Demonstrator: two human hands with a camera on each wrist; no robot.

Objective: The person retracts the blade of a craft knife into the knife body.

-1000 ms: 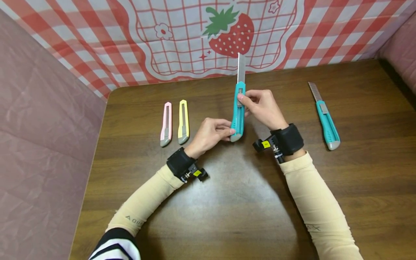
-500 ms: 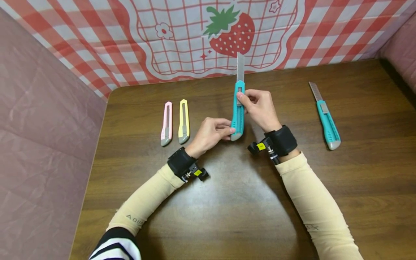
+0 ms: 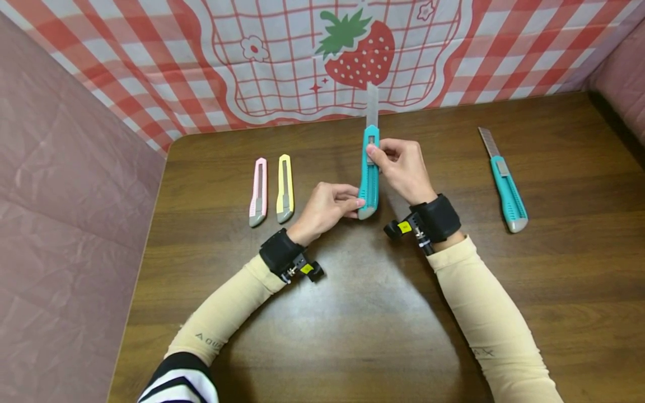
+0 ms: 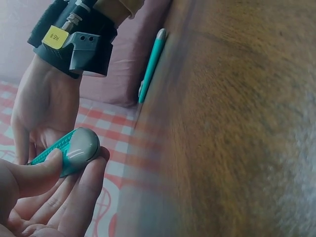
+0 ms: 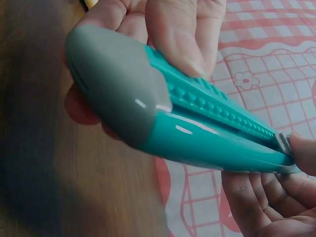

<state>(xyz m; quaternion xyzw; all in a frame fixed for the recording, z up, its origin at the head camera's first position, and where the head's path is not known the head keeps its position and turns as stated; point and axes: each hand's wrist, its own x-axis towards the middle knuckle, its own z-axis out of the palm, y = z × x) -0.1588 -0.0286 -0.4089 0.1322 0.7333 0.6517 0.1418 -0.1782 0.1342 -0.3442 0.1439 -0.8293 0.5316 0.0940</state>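
Both hands hold one teal utility knife (image 3: 369, 182) upright above the table, its long blade (image 3: 372, 106) extended and pointing away from the person. The left hand (image 3: 325, 208) pinches the grey-capped lower end between thumb and fingers. Higher up, the right hand (image 3: 407, 170) grips the body, with its thumb on the metal slider (image 5: 282, 144). In the left wrist view, the grey end cap (image 4: 84, 149) faces the camera and the blade is hidden. A second teal utility knife (image 3: 509, 193) lies on the table to the right, its blade also out.
A pink utility knife (image 3: 258, 193) and a yellow utility knife (image 3: 285, 190) lie side by side left of the hands, with no blade showing. Behind the wooden table (image 3: 342, 336) hangs a red-checked cloth (image 3: 282, 73) with a strawberry print.
The right wrist and forearm have shifted slightly left, while the right thumb stays on the slider. The held utility knife has turned a little. The left hand and the lying knives keep their places.
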